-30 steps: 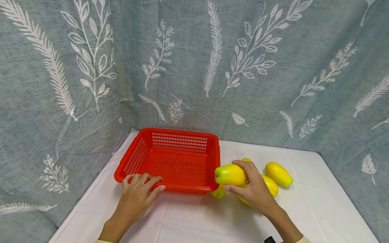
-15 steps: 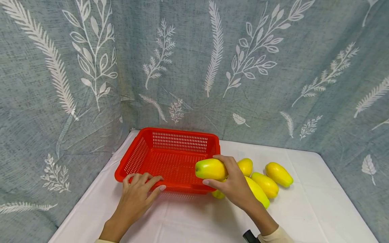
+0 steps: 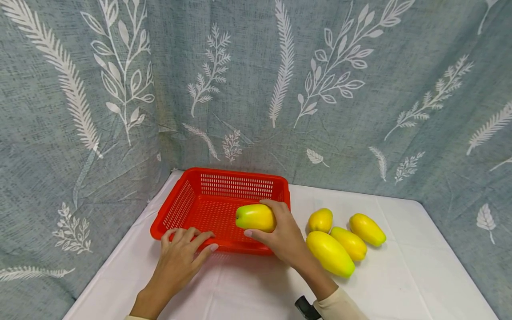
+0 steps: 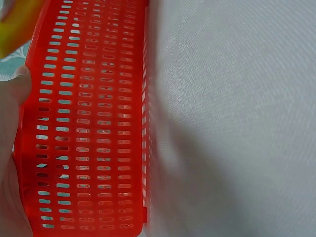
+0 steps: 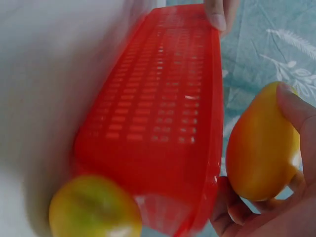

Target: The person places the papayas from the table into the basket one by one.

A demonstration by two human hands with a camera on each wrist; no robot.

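"What's that person doing?"

"The right hand (image 3: 282, 235) is holding a yellow fruit (image 3: 255, 218) tight. It's up over the red basket (image 3: 236, 173), a bit to the right. I think this is the bringing-it-over part."

"And the left hand (image 3: 182, 255)?"

"It's pinching the near rim, on the left side. Maybe that stops the basket from sliding."

"What does the next move need?"

"I'd guess going down slowly, then letting go softly, so the fruit doesn't bump. Four more fruits (image 3: 330, 253) sit on the counter (image 3: 404, 266), to the right of the basket."

"Is anything different from half a second ago?"

"Yes! The held fruit was close to the right rim. Now it's farther left. The left hand hasn't moved."
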